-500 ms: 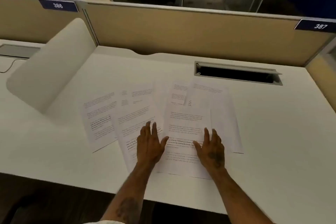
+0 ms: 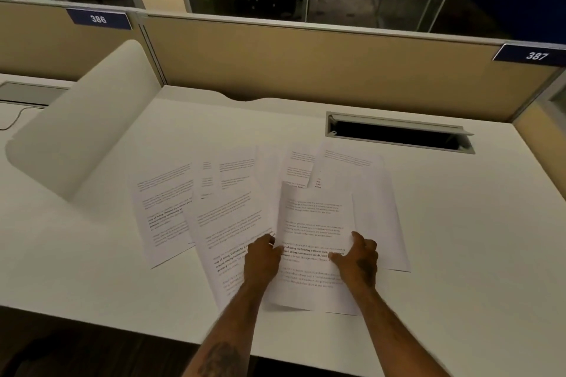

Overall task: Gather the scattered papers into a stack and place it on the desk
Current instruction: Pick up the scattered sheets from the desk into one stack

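Several printed white sheets lie fanned and overlapping across the middle of the white desk [image 2: 459,254]. The nearest, topmost sheet [image 2: 315,223] is gripped at both side edges: my left hand [image 2: 262,257] pinches its left edge, and my right hand [image 2: 356,259] holds its right edge with the thumb on top. Its near edge looks slightly raised off the desk. Beneath it to the left sits another sheet [image 2: 226,229], and farther left a third one [image 2: 165,208]. More pages [image 2: 370,193] spread behind and to the right.
An open cable slot [image 2: 398,135] cuts into the desk behind the papers. A curved white divider [image 2: 85,131] rises at the left, with a tan partition [image 2: 306,61] along the back. The desk's front edge runs just under my forearms.
Both hands lay flat with fingers spread on the papers. Now the fingers have curled and closed on the side edges of the top sheet.
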{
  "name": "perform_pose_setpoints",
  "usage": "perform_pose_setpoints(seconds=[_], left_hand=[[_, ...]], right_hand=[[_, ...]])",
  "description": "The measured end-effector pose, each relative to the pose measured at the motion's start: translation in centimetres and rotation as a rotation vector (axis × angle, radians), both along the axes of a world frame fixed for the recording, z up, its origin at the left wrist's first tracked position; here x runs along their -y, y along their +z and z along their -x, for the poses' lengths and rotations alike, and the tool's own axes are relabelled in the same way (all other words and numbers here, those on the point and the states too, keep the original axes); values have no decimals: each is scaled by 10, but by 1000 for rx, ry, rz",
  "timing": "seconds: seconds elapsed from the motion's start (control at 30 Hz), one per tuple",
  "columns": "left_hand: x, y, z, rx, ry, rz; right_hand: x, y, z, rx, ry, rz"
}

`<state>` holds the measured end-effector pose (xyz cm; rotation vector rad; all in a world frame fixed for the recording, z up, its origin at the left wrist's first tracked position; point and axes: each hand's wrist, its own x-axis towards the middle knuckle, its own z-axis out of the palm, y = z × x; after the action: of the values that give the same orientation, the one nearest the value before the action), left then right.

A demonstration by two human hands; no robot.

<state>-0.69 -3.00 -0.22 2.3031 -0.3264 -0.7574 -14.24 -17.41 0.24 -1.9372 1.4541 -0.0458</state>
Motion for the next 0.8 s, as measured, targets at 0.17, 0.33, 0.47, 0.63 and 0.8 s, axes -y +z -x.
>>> perform_pose_setpoints(seconds=[0.17,0.33,0.47,0.63,0.8], left_hand=[[-11,16,-7,-126,70,289],[-39,35,-22,-249,196,459],[-72,47,-34,-403,228,612],[-113,45,-41,-467,327,785],[-177,34,-54,-405,496,732]], right_hand=[[9,10,-5,161,-97,-63],[17,27,-22,469,-76,-349],[10,45,-44,591,95,-498],[-19,52,-79,591,293,-578],[-43,37,-108,356,300,-254]])
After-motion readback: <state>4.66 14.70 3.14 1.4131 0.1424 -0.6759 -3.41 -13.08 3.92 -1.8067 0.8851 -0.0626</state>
